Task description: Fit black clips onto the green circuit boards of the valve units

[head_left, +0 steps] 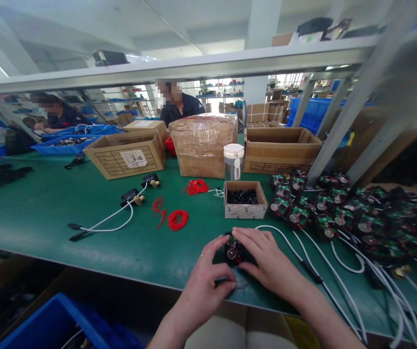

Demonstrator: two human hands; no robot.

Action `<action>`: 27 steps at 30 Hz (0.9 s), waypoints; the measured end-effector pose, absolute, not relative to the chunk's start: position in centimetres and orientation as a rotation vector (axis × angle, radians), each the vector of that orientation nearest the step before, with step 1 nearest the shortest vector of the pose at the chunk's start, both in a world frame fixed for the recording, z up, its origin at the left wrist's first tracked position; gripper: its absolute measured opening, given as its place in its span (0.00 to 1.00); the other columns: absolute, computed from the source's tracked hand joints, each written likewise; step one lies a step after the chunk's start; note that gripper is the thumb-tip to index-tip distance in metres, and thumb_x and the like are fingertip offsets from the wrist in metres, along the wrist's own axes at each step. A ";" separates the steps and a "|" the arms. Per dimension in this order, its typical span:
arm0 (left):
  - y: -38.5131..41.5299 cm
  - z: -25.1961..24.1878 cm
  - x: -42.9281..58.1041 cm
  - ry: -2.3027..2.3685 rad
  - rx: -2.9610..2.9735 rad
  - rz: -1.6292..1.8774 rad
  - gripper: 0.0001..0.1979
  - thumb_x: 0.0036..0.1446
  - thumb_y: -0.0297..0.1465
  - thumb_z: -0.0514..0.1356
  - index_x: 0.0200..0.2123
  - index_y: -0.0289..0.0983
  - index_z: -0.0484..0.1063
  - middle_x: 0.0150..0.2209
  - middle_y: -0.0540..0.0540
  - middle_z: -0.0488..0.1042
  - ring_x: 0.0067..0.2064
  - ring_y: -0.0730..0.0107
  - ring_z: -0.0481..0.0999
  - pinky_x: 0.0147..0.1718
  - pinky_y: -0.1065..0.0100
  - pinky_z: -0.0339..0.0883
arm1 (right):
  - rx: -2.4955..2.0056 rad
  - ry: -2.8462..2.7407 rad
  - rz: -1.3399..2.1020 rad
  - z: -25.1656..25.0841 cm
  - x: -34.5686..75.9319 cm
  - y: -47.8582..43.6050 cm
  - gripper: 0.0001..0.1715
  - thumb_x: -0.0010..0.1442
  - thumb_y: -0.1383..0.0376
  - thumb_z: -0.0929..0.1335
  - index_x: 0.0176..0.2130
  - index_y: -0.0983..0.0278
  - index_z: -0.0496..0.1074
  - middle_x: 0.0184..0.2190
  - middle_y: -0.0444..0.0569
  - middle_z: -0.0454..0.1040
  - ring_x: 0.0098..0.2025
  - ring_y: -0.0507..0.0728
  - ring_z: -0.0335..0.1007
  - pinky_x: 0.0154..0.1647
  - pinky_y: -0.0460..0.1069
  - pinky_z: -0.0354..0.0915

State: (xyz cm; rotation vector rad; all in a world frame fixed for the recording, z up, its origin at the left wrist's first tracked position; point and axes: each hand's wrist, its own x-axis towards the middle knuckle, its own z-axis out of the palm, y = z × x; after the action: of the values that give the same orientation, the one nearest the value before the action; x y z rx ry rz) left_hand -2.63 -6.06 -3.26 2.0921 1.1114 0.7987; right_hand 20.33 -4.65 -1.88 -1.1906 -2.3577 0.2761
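Observation:
Near the table's front edge stands a small black housing with a green circuit board [232, 251], a round metal part and red wires showing. My right hand [262, 257] curves over its right side, fingers on top and thumb low, gripping it. From the left, my left hand [208, 274] touches its upper edge with the index finger. Its thumb and another finger come together just below, by a faint thin wire [242, 284]; whether they pinch it I cannot tell. A white cable [281, 233] runs from behind my right hand to the right.
Many similar circuit-board housings [326, 225] with white cables are heaped at right. Ahead are a small box of black parts [245, 211], red wire coils [177, 220], a lidded jar [233, 160] and cartons [204, 145]. Two cabled units [130, 196] lie left. Co-workers [181, 104] sit beyond.

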 end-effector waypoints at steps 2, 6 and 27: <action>-5.9 -3.3 -2.6 1.102 2.076 0.806 0.14 0.51 0.15 0.68 0.30 0.42 0.81 0.71 0.46 0.58 0.71 0.48 0.61 0.68 0.46 0.59 | -1.197 -2.340 0.269 -1.8 20.2 -4.4 0.50 0.56 0.78 0.74 0.70 0.54 0.56 0.66 0.51 0.63 0.65 0.64 0.61 0.62 0.61 0.63; -6.0 -3.0 -2.4 1.119 2.055 0.837 0.13 0.51 0.16 0.68 0.29 0.42 0.82 0.69 0.45 0.63 0.69 0.49 0.65 0.67 0.46 0.62 | -1.210 -2.353 0.246 -1.9 19.7 -4.5 0.54 0.52 0.78 0.78 0.69 0.57 0.57 0.66 0.54 0.63 0.63 0.66 0.62 0.62 0.62 0.64; -6.2 -2.3 -1.9 1.156 2.053 0.808 0.14 0.49 0.14 0.69 0.28 0.42 0.82 0.68 0.43 0.64 0.68 0.48 0.66 0.66 0.46 0.64 | -1.066 -2.205 0.380 -3.3 19.8 -3.5 0.36 0.63 0.72 0.76 0.65 0.55 0.66 0.59 0.52 0.69 0.58 0.64 0.66 0.58 0.61 0.69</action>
State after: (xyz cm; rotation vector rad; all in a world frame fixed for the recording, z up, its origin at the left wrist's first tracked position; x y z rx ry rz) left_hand -1.94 -6.25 -2.32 2.0528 1.1557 0.8084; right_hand 19.84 -3.51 -3.26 -1.0661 -2.2052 0.3802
